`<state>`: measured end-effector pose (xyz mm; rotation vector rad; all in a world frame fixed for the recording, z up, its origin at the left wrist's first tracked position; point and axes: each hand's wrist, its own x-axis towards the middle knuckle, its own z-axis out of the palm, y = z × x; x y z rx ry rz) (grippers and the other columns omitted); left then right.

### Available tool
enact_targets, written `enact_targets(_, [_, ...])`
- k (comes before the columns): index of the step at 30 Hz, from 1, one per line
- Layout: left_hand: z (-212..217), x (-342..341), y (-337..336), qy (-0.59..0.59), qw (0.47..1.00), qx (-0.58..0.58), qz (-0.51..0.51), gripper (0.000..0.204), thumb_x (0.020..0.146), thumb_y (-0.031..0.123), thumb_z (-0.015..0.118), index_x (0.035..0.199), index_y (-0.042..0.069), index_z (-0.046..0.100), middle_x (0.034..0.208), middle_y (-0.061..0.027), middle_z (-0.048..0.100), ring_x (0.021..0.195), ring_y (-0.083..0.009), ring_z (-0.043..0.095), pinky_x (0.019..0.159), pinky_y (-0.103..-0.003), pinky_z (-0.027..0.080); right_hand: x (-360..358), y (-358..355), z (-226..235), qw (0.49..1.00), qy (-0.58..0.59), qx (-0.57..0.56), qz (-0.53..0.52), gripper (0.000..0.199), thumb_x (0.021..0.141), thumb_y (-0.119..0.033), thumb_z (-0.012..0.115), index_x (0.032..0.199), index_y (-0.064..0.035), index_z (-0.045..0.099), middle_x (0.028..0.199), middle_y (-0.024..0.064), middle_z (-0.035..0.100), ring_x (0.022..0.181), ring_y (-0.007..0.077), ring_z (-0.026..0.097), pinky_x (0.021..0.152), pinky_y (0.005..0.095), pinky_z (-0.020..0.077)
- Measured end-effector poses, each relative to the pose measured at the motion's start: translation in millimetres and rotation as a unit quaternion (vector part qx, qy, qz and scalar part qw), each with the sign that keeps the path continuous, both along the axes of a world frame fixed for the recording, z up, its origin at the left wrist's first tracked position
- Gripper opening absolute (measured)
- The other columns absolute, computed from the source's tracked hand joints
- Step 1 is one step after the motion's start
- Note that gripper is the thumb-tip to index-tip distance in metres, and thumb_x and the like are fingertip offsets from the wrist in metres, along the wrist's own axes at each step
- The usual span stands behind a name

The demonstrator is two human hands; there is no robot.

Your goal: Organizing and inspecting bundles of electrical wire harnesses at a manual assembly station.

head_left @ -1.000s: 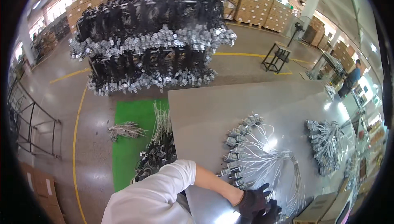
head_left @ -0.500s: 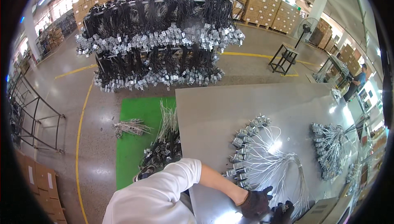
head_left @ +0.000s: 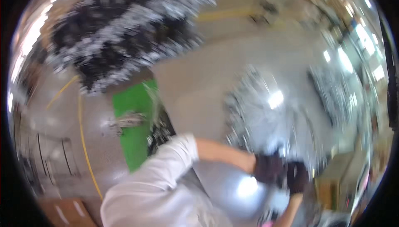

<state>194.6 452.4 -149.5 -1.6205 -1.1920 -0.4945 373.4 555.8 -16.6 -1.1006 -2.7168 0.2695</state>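
Motion smears this view. My left hand (head_left: pixel 269 168), in a dark glove, and my gloved right hand (head_left: pixel 297 176) are side by side at the near right of the grey metal table (head_left: pixel 195 98). A gap of little or nothing separates them; their fingers are too blurred to read, and anything between them cannot be made out. Just beyond them lies a fanned bundle of pale cables (head_left: pixel 270 123), with grey connector-like ends (head_left: pixel 236 110) along its left side. A second bundle of grey-ended cables (head_left: pixel 332 94) rests farther right on the table.
A long rack of hanging black cables with grey ends (head_left: pixel 124 31) stands beyond the table. On the left, a green mat (head_left: pixel 129 102) carries a small cable bundle (head_left: pixel 129 120) and dark cables (head_left: pixel 160 135). Cardboard boxes (head_left: pixel 68 212) are at lower left, another box (head_left: pixel 328 191) at right.
The whole view has tilted and shifted with my head. My hands appear higher in the picture and closer together, and my right forearm has come into view.
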Motion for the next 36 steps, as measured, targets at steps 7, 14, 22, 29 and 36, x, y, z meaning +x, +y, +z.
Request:
enact_targets(7, [103.9,-76.8,-32.7,-0.251,0.802,-0.5,-0.211,0.06,0.09,0.051,0.071,0.133,0.009,0.069,0.116,-0.0186,0.075,0.12,-0.0445,0.064,0.117,-0.084,0.023,-57.4,-33.8,33.8,0.999,-0.042,0.016,0.022,0.022,0.107,-0.029,0.063,0.117,-0.0157,0.077,0.102,0.0167,0.079,0.089,0.0402,0.076,0.078,0.0505,0.0596])
enact_targets(14, [96.0,-74.7,-48.1,-0.272,0.825,-0.436,-0.233,0.066,0.091,0.052,0.07,0.14,0.008,0.067,0.082,-0.0176,0.071,0.079,-0.0385,0.068,0.094,-0.056,0.043,-28.7,-118.3,46.1,0.984,0.108,0.107,-0.088,0.02,0.094,-0.01,0.084,0.114,-0.0062,0.081,0.106,0.0103,0.083,0.098,0.0289,0.079,0.089,0.0404,0.0602])
enact_targets(22, [106.3,-91.3,-60.8,-0.228,0.833,-0.449,-0.229,0.047,0.093,0.045,0.067,0.112,0.002,0.072,0.097,-0.0188,0.074,0.101,-0.0363,0.069,0.106,-0.053,0.044,-17.5,-159.9,15.3,0.981,0.072,0.081,-0.159,0.049,0.089,-0.018,0.09,0.133,-0.0079,0.07,0.125,0.0106,0.07,0.1,0.0271,0.07,0.089,0.039,0.0588])
enact_targets(29, [111.2,-92.6,-46.5,-0.211,0.808,-0.505,-0.217,0.046,0.095,0.044,0.067,0.111,0.001,0.072,0.098,-0.0195,0.073,0.103,-0.0369,0.068,0.109,-0.052,0.042,3.5,-108.3,-13.6,0.958,0.17,-0.021,-0.23,0.078,0.095,-0.026,0.088,0.162,-0.011,0.052,0.132,0.0153,0.07,0.105,0.0234,0.073,0.087,0.0374,0.0596])
enact_targets(36, [109.7,-88.0,-40.2,-0.205,0.807,-0.508,-0.219,0.054,0.091,0.047,0.066,0.123,0.003,0.073,0.092,-0.0187,0.074,0.095,-0.0385,0.07,0.104,-0.057,0.042,16.0,-80.1,-10.6,0.933,0.169,-0.223,-0.228,0.075,0.095,-0.031,0.088,0.156,-0.0034,0.056,0.112,0.0166,0.078,0.094,0.0225,0.076,0.084,0.0361,0.061])
